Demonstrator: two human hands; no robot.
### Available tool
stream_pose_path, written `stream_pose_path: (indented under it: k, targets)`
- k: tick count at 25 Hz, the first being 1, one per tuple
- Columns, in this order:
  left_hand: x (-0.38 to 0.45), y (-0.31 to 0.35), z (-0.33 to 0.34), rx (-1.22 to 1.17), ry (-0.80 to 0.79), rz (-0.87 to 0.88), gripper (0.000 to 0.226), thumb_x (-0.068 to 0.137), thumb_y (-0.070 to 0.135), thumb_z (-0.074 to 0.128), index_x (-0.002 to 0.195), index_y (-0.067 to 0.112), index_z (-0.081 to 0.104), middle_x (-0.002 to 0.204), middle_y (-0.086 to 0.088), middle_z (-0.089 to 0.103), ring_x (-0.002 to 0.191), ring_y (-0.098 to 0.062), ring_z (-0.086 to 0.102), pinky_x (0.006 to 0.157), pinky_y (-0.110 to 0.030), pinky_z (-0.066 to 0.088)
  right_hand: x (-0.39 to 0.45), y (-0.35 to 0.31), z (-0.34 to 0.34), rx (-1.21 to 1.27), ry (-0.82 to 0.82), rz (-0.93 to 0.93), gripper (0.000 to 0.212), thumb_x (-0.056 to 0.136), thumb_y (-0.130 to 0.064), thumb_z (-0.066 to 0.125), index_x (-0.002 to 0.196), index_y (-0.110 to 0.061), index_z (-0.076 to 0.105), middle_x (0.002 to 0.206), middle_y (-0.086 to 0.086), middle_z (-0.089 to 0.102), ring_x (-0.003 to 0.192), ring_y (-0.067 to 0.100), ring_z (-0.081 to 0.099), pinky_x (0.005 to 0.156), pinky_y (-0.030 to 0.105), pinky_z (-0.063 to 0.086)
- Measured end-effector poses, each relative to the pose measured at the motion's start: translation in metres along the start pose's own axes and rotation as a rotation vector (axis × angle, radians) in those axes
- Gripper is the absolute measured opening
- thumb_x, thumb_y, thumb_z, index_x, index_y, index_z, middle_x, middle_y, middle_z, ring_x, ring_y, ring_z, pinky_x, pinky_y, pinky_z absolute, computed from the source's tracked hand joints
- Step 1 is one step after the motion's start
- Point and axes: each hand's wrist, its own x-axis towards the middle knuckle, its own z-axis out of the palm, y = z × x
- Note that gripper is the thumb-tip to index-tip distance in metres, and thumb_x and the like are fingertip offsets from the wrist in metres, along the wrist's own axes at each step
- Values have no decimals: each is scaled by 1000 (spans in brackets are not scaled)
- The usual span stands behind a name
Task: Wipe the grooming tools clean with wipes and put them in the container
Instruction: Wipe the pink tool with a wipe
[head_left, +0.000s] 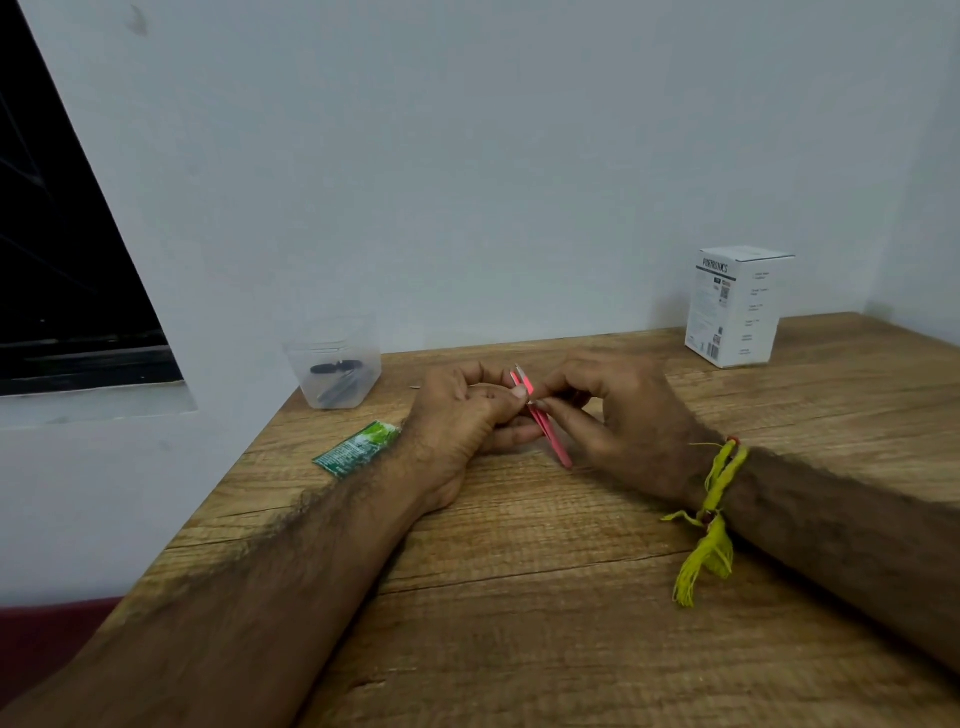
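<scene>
Two hands, left and right, pinch pink tweezers over the mid-tabletop. Near its far-left corner stands a container holding dark tools, a green sachet along the left edge.

The pink tweezers stand tilted just right of the container, tips up and away from the person, the closed end near the wooden table. The left hand and the right hand both pinch them near the upper end. The container, a clear plastic tub, sits upright at the table's far left corner with dark tools lying inside. A green wipe sachet lies flat in front of the container.
</scene>
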Motion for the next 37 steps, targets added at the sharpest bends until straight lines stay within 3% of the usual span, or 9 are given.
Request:
stream_pose_path:
  k: [6,11,16,22,29,37]
  targets:
    - [1,0,-1,-1,12,-10,12,91,-8,63,103,-11,61,76,-15,71,69,-22,74,60,-27,62,-1,-1,-2,-19,-59,-6,12,87,-10,68,97,-11,74,85,-1,67,78,13,62,69,38,54]
    - [0,0,0,6,8,-11,5,92,-9,61,94,-4,61,67,-7,72,63,-17,72,62,-27,63,-2,-3,-2,-47,-60,3,9,86,-10,70,94,-13,74,81,-4,67,74,10,61,67,36,53]
    - [2,1,-1,2,32,-11,6,92,-7,62,96,-4,62,75,-12,72,69,-22,74,61,-27,63,-2,-3,-2,-28,-70,10,12,88,-10,71,99,-13,75,87,-5,71,79,8,65,72,31,55]
    - [1,0,-1,-4,40,-9,6,92,-8,62,94,-3,61,76,-14,71,71,-24,73,62,-29,63,-3,0,-2,109,-24,191,11,85,-9,77,95,-12,77,86,-8,74,80,5,70,76,25,57]
    - [2,-1,-1,2,38,-11,10,91,-8,63,101,-7,61,78,-15,70,66,-20,73,62,-29,63,-2,-2,-2,32,-77,106,10,87,-7,72,93,-16,71,84,-8,67,79,4,63,73,22,53]
    - [4,-1,0,22,59,-8,9,92,-8,63,100,-5,62,72,-11,71,63,-17,70,65,-30,63,-3,1,0,7,-124,71,4,88,-8,67,90,-12,68,82,-4,64,77,11,59,70,37,52]
